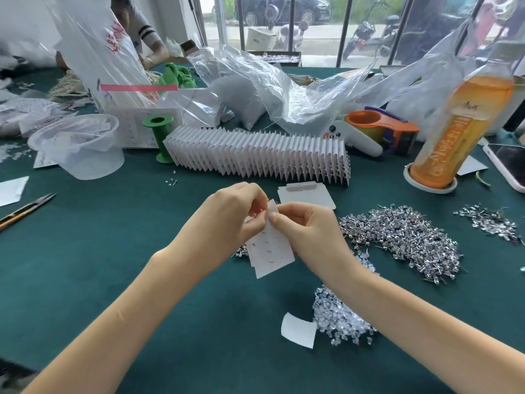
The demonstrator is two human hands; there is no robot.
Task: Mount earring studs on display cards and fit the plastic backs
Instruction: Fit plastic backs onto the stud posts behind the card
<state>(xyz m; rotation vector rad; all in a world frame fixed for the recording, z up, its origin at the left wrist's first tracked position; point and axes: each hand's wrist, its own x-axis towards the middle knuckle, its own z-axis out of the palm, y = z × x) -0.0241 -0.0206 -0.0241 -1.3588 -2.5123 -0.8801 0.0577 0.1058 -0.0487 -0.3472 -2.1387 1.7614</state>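
Right at centre, both hands met on the display card (271, 245), which was held up off the green table (119, 245). Its long axis ran away from the person, the top edge tucked between the two sets of fingertips and the rest hanging below them. The left hand (233, 214) gripped that upper edge, fingers curled over it. The right hand (304, 226) pinched thumb and forefinger together at the same edge, on something too small to make out. Just right of the right hand lay the heap of earring studs (403, 237); near its wrist sat the plastic backs (338, 317). That hand looked better placed to reach either.
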